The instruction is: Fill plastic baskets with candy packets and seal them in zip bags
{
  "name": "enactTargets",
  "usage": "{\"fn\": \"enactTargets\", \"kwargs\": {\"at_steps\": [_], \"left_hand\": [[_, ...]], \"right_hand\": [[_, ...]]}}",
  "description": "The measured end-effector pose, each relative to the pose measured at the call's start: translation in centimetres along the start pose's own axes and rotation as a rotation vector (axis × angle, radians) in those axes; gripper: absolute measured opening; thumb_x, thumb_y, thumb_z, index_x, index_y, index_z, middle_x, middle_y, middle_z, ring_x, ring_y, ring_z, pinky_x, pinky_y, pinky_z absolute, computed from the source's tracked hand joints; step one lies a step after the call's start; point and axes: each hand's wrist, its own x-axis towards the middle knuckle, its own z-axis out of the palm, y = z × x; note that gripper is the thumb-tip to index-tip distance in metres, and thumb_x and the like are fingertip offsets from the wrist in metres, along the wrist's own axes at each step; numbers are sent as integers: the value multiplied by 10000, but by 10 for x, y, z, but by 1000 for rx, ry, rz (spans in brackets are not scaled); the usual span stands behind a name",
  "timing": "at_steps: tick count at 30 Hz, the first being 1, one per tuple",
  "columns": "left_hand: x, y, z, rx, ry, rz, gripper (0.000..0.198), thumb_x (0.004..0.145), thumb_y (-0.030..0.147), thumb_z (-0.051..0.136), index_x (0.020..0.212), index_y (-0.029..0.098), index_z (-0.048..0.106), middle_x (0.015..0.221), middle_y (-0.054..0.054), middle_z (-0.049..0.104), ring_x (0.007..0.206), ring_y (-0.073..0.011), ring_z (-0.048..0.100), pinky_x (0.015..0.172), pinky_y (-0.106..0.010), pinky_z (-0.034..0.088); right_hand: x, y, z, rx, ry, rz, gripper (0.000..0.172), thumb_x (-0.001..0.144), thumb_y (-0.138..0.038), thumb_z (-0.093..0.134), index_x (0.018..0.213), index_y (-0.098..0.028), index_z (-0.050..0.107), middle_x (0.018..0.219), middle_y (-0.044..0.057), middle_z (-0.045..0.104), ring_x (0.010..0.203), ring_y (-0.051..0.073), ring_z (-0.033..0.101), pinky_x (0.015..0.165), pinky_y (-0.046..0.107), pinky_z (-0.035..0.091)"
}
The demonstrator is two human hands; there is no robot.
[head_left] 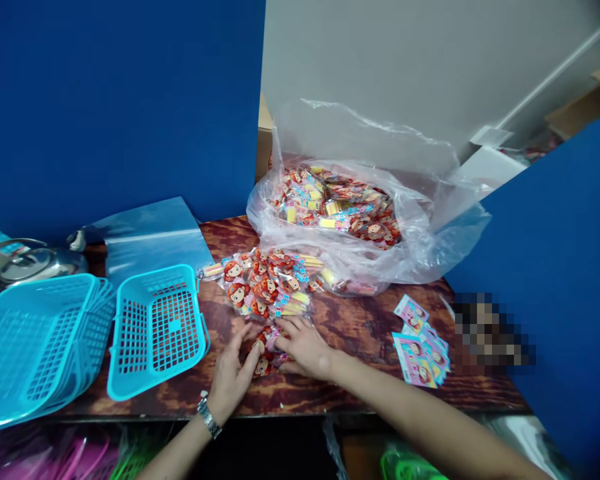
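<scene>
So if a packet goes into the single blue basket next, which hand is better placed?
Probably the left hand: it's nearer the basket, while the right hand sits farther across.

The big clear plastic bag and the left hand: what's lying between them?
In the head view, a heap of clear packets with red-haired cartoon figures lies between the plastic bag and the left hand.

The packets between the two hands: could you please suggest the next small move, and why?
Perhaps draw the left hand and right hand slightly inward to gather the packets, since both hands flank them, with the larger pile just beyond.
</scene>
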Motion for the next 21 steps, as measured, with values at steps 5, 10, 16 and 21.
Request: {"fn": "enactTargets", "kwargs": {"at_steps": [5, 10, 16, 21], "left_hand": [[-7, 11, -14, 82, 26, 128, 397, 883, 354, 470, 1251, 206, 438, 1209, -97, 573, 1096, -204, 565, 932, -373, 468], [-17, 17, -17, 436, -105, 454, 733, 818, 376, 570, 1421, 185, 199, 1348, -153, 442, 1224, -285, 433, 1004, -454, 383], [-23, 1, -5, 700, -88, 480, 573, 894, 161, 369, 1429, 163, 164, 871, -77, 633, 765, -209, 597, 769, -377, 486], [-22, -4, -5, 602, -134, 464, 477, 892, 170, 392, 1360, 171, 303, 911, -79, 618, 797, -199, 583, 724, -323, 494]], "right_hand": [[-9, -2, 9, -137, 160, -80, 367, 901, -233, 472, 1266, -270, 479, 1003, 95, 569, 993, 226, 488, 895, 411, 369], [-6, -24, 14, -163, 199, -106, 377, 920, -129, 343, 1279, -139, 460, 864, 93, 579, 798, 198, 525, 750, 346, 425], [-7, -22, 1, -16, 56, -17, 571, 786, -464, 620, 1238, -144, 479, 1041, 132, 569, 968, 271, 497, 830, 425, 409], [-34, 8, 5, 255, 8, 114, 688, 680, -355, 749, 1260, -165, 433, 1197, 119, 498, 1097, 246, 469, 921, 359, 408]]}}
